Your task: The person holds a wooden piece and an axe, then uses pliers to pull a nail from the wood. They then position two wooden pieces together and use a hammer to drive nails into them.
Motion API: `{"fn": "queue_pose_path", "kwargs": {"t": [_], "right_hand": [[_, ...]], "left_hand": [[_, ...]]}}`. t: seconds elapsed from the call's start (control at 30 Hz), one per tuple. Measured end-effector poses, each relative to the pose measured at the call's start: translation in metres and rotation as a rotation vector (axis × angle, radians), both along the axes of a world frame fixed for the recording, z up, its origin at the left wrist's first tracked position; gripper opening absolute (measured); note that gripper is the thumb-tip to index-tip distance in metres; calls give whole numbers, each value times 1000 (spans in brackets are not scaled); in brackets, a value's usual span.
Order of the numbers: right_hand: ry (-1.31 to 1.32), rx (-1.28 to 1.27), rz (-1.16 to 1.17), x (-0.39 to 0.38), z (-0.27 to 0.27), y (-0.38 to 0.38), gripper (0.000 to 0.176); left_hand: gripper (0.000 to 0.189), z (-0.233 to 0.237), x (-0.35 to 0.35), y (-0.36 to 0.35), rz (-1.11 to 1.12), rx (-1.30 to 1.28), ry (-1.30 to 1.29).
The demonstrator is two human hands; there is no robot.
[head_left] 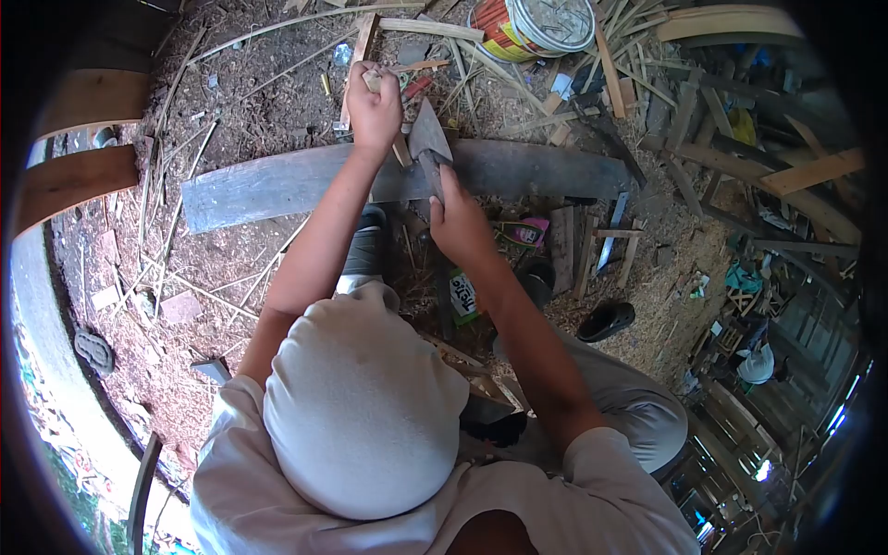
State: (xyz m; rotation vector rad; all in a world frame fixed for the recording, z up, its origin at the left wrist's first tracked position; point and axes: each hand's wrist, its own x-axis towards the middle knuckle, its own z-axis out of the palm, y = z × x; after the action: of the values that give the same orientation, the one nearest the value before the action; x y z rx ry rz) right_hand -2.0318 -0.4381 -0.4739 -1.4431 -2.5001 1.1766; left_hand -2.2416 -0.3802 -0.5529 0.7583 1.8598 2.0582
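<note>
My left hand (375, 109) is closed around a small pale piece, perhaps wood, whose end shows between the fingers. Beside it a narrow wooden strip (361, 55) slants down toward a long grey board (268, 188) lying across the view. In my right hand (456, 217) is the dark handle of a trowel-like tool with a pointed grey metal blade (428, 134). The blade points away from me, over the board's far edge, just right of my left wrist. My right fingers wrap the handle; the thumb lies along its side.
A red and yellow bucket (534, 30) stands at the top. Wood strips and shavings litter the ground. A dark shoe (606, 320) and a pink packet (525, 231) lie right of my arms. Timber pieces (814, 173) are heaped at the right; a flip-flop (93, 351) lies left.
</note>
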Motion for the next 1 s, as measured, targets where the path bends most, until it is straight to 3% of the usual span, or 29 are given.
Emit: {"fn": "queue_pose_path", "kwargs": {"t": [0.07, 0.17, 0.23, 0.33, 0.47, 0.53, 0.63, 0.7, 0.73, 0.87, 1.0], "right_hand": [[24, 10, -3, 0, 3, 0, 55], [-88, -56, 0, -5, 2, 5, 56], [72, 124, 21, 0, -5, -1, 58], [-82, -34, -18, 1, -4, 0, 57], [-7, -9, -50, -3, 2, 1, 57], [-135, -116, -59, -5, 7, 0, 58], [11, -25, -58, -4, -4, 5, 59], [38, -19, -156, -7, -2, 3, 58], [60, -20, -263, -9, 3, -1, 58], [96, -34, -285, -8, 7, 7, 58], [32, -108, -221, -7, 15, -4, 56]], "left_hand": [[9, 4, 2, -5, -46, -24, -148], [8, 6, 6, -5, -46, 7, 41], [8, 2, 2, -6, -53, 4, -25], [7, -2, 7, -14, -63, -6, -39], [7, -1, 6, -12, -80, 8, -12], [7, 2, 12, -19, -85, 4, -56], [7, 10, 17, -19, -111, 85, -10], [7, 9, 17, -25, -115, 134, -190], [7, 6, 14, -28, -96, 104, -135], [14, 10, 14, -39, -203, 255, -272], [8, 13, 13, -42, -199, 325, -383]]}}
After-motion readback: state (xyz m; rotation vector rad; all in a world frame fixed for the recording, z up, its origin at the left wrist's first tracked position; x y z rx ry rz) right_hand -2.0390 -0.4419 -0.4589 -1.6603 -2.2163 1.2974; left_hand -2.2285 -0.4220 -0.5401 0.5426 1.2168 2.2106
